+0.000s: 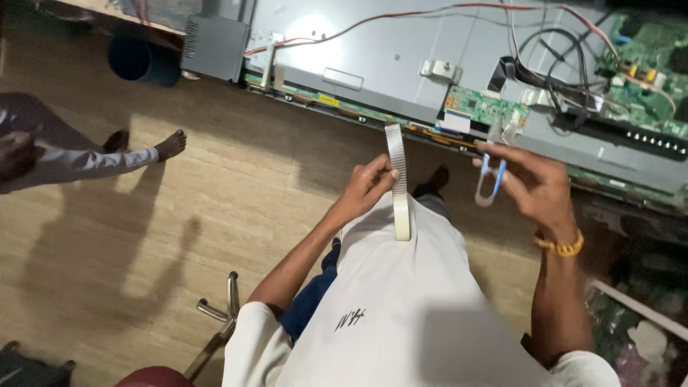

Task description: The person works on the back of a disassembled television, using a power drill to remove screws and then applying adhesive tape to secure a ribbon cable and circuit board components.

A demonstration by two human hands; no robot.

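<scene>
Above the lap, left hand (365, 188) fingers pinch an upright ribbon cable (398, 183); right hand (534, 183) pinches small scissors (491, 179).

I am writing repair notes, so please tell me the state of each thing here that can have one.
Left hand: pinching the white flat ribbon cable, which hangs free at both ends.
Right hand: gripping small blue-handled scissors; whether the blades are open is too blurred to tell.
Large grey flat-panel television: back cover off, lying face down.
Green circuit boards: exposed, with wires attached.
</scene>
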